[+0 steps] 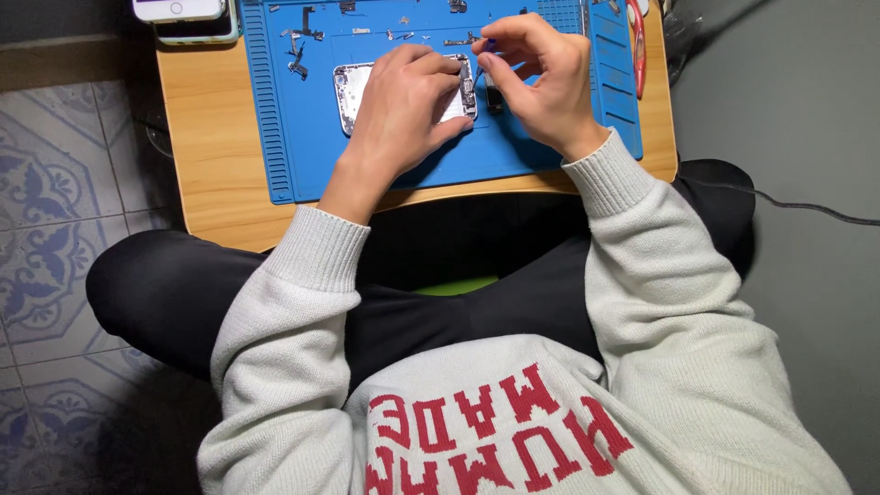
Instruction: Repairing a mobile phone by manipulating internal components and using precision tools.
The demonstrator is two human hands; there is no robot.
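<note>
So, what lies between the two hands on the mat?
In the head view, the left hand and right hand nearly meet. Between them lie the right end of the opened phone and a small dark part on the blue mat.

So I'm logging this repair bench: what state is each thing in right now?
Phone shell: opened, flat on mat, insides exposed.
Left hand: pressed on the shell.
Right hand: pinching a small blue tool.
Loose parts: scattered on mat.
Two phones: stacked at table corner.
</note>
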